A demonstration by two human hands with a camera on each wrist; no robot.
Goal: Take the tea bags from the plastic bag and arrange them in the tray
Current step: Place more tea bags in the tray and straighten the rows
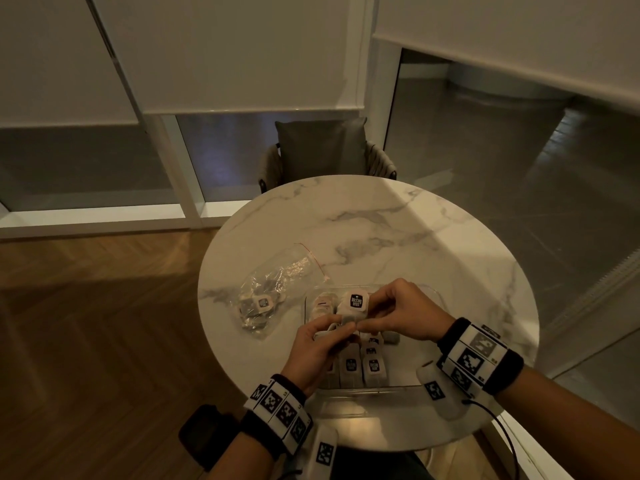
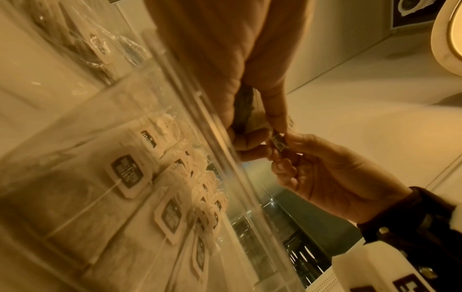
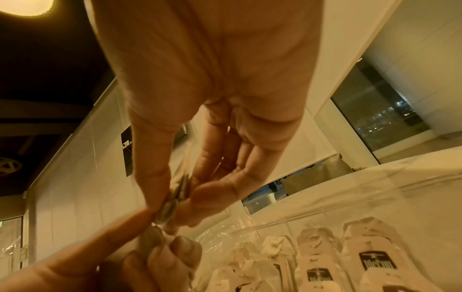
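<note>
Marble table (image 1: 433,237), plastic bag (image 1: 273,289) left, chair (image 1: 325,150) behind

The left hand (image 2: 250,83) reaches in from the top, the right hand (image 2: 332,177) from the lower right, and their fingertips meet, both pinching a small tea bag (image 2: 278,142) above the clear tray (image 2: 232,154). Tagged tea bags (image 2: 172,217) lie in rows inside it. The crumpled plastic bag (image 2: 100,45) lies beyond, upper left.
</note>
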